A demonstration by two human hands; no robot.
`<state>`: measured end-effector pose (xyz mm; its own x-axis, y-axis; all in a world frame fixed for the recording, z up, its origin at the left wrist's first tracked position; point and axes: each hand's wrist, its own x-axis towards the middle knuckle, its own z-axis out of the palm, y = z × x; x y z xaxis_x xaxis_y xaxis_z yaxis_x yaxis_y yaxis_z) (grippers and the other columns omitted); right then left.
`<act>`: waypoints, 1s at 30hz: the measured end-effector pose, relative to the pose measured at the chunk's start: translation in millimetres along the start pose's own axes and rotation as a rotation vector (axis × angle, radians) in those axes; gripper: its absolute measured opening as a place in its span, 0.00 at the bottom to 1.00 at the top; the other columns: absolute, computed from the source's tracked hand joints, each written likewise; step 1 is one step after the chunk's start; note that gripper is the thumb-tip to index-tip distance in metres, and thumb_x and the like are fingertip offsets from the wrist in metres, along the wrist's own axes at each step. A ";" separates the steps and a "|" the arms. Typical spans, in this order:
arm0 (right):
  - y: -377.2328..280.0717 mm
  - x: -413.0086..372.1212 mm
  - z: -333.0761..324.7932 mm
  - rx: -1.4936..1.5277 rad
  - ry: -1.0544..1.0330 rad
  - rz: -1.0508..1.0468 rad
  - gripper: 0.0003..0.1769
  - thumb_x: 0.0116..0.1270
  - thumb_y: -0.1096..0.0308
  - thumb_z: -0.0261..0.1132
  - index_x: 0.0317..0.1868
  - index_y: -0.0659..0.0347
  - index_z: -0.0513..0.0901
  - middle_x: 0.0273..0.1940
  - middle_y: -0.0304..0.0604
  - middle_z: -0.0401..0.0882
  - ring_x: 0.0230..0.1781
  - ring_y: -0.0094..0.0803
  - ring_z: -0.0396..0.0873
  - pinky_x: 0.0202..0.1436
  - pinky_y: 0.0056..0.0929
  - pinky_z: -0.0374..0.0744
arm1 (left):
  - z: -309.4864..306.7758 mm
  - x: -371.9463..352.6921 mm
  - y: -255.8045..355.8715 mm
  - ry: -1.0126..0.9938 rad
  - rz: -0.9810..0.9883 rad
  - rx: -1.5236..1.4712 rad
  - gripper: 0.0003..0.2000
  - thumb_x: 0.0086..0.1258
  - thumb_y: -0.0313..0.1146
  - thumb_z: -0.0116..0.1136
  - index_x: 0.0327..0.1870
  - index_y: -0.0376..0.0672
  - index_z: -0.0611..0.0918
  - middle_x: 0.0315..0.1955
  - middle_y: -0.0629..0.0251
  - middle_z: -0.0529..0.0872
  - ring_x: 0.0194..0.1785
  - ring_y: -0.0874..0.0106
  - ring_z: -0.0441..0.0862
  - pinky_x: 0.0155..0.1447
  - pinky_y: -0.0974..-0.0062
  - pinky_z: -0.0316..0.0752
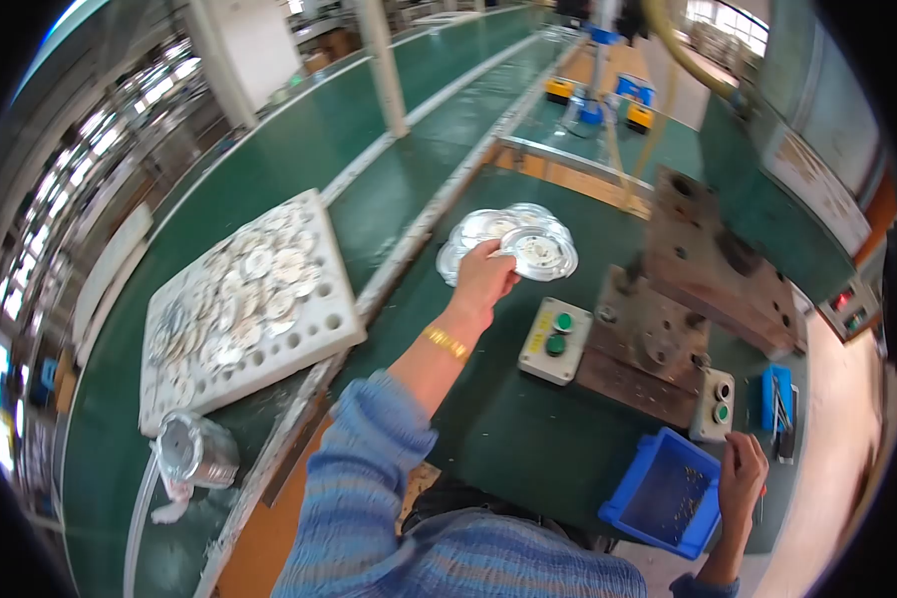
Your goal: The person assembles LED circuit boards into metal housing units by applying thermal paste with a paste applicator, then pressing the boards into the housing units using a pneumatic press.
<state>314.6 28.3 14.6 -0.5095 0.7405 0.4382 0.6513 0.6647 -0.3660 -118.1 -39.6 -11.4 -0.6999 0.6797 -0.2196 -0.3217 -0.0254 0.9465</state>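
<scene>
My left hand [485, 281] grips the edge of a round silvery metal disc [539, 253], thumb and fingers closed on its rim. Behind and beside it, several similar metal discs [475, 227] lie in a pile on the green tabletop. At the lower right, my right hand [742, 472] is beside the blue plastic bin [636, 490], fingers curled together. What the curled fingers hold, if anything, is hidden. A thin tool with a reddish end [763, 493] shows just past that hand. Small brassy bits [690, 498] lie inside the bin.
A press with a heavy steel die [648, 344] stands at right, between two button boxes [554, 341] [713, 404]. On the conveyor [269, 169] at left rests a white holed tray [269, 374] of round pieces, near a metal canister [197, 450]. A small blue box [777, 397] holds tools.
</scene>
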 end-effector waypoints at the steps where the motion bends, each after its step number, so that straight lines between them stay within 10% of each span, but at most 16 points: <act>1: 1.1 0.8 2.5 -0.019 -0.004 -0.047 0.04 0.59 0.82 0.59 0.35 0.68 0.79 0.25 0.50 0.72 0.24 0.45 0.74 0.27 0.37 0.69 | -8.0 17.3 -3.1 0.063 0.005 0.024 0.20 0.57 0.24 0.54 0.54 0.37 0.78 0.28 0.66 0.82 0.27 0.81 0.77 0.26 0.84 0.68; 6: -5.9 0.0 3.1 -0.063 -0.051 -0.098 0.06 0.58 0.82 0.58 0.34 0.67 0.79 0.25 0.49 0.72 0.23 0.45 0.73 0.26 0.37 0.68 | -26.8 70.6 -11.9 0.376 0.276 0.718 0.21 0.55 0.28 0.56 0.53 0.38 0.79 0.48 0.51 0.84 0.56 0.54 0.79 0.59 0.60 0.72; 14: -45.8 6.3 0.5 -0.017 -0.144 -0.107 0.04 0.59 0.83 0.59 0.34 0.69 0.78 0.25 0.49 0.72 0.22 0.41 0.72 0.26 0.35 0.67 | -29.8 87.9 -19.2 0.443 0.120 0.918 0.15 0.62 0.33 0.56 0.50 0.43 0.79 0.50 0.49 0.81 0.54 0.51 0.79 0.57 0.57 0.74; 22: -109.7 34.5 12.1 0.180 -0.182 -0.339 0.06 0.53 0.79 0.65 0.33 0.64 0.81 0.21 0.46 0.72 0.21 0.42 0.73 0.27 0.37 0.71 | -28.4 58.7 -34.9 0.658 0.147 0.917 0.33 0.53 0.47 0.68 0.60 0.46 0.72 0.57 0.56 0.72 0.62 0.53 0.67 0.60 0.52 0.69; 30: -196.5 108.3 70.2 0.406 -0.433 -0.376 0.23 0.58 0.71 0.64 0.56 0.59 0.75 0.39 0.48 0.78 0.40 0.43 0.78 0.44 0.38 0.76 | -34.8 46.8 -37.2 0.595 0.063 0.826 0.42 0.50 0.51 0.71 0.66 0.47 0.66 0.63 0.51 0.68 0.66 0.51 0.65 0.66 0.52 0.63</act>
<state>92.0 -15.2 76.3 -0.8922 0.3696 0.2596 0.1683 0.8055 -0.5682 -161.0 -32.4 -65.1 -0.9763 0.2141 -0.0323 0.1097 0.6179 0.7786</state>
